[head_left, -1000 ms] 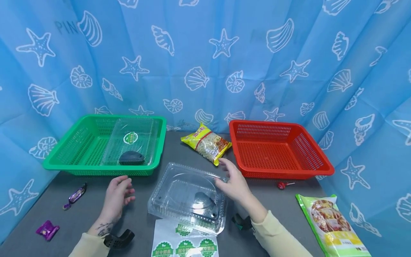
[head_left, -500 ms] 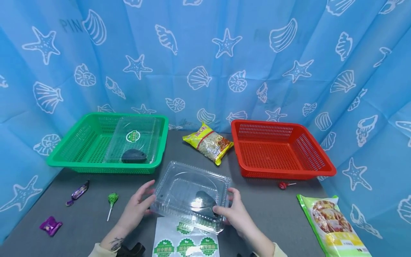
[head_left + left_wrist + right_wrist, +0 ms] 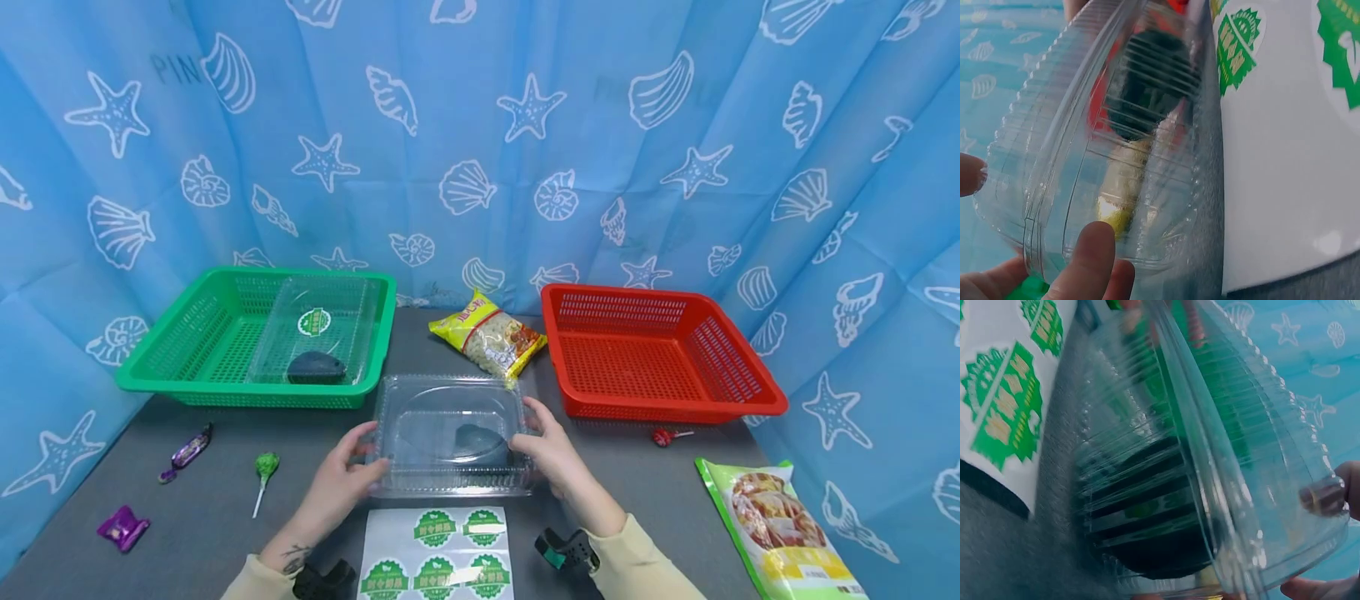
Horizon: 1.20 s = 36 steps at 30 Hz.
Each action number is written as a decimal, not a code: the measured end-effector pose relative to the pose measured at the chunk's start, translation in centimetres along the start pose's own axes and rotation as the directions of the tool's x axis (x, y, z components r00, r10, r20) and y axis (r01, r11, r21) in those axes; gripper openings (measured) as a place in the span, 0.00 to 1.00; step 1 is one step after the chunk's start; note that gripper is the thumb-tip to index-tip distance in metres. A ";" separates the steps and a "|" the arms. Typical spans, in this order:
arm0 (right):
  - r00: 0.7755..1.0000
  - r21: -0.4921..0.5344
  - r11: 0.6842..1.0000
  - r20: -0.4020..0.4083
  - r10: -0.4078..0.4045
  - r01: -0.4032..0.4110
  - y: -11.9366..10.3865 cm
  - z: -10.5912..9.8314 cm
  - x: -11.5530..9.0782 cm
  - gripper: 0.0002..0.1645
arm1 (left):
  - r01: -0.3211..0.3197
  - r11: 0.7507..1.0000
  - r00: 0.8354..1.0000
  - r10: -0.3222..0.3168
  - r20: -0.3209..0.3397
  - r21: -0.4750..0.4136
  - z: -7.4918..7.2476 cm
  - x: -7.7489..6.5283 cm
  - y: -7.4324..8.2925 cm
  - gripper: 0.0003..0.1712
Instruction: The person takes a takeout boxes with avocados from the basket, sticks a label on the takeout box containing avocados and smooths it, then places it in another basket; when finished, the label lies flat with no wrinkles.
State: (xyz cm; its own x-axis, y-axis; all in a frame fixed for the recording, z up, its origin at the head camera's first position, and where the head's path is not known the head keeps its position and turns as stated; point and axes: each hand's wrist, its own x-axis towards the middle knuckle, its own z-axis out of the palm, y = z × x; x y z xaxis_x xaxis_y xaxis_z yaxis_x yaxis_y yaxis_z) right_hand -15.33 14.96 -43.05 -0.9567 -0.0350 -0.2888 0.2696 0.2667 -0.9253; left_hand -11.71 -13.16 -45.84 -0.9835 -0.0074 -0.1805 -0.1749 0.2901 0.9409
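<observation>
A clear plastic clamshell box (image 3: pixel 420 454), lid closed, stands in the middle of the table just beyond the sticker sheet. Inside it, toward the right, lies a dark rounded thing like a computer mouse (image 3: pixel 480 445). My left hand (image 3: pixel 337 479) grips the box's left end, the thumb on the near side and the fingers around behind. On the opposite end my right hand (image 3: pixel 558 454) holds it the same way. Through the clear wall in the left wrist view, the left thumb (image 3: pixel 1088 256) presses low on the side. The sheet of round green-and-white stickers (image 3: pixel 437 550) lies flat in front.
Back left, a green basket (image 3: pixel 240 392) holds another clamshell box with a green sticker (image 3: pixel 314 322). A red basket (image 3: pixel 667 408) stands back right, a yellow food bag (image 3: pixel 491 337) between them. Wrapped candies and a green lollipop (image 3: pixel 266 467) lie left; a red lollipop (image 3: pixel 663 437) and green-edged bag (image 3: pixel 780 525) right.
Both hands have come onto the box's ends, the left moving right from beside the green basket. The slanted box has been turned straight and shifted off the sheet, uncovering its upper stickers.
</observation>
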 end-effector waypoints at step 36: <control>0.999 -0.262 0.964 0.033 -0.039 0.047 0.7 -2.3 -7.3 0.15 | 0.272 0.953 0.946 -0.290 0.147 0.133 -3.9 -3.2 0.0 0.39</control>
State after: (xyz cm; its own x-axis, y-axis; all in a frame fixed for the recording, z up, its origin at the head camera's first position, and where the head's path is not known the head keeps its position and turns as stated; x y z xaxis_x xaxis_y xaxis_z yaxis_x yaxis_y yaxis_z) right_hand -8.43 17.65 -41.03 -0.9625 -0.0770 -0.2599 0.1866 0.5075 -0.8412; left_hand -8.69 -16.90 -44.17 -0.8726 0.0498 -0.4859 -0.4280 0.4013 0.8098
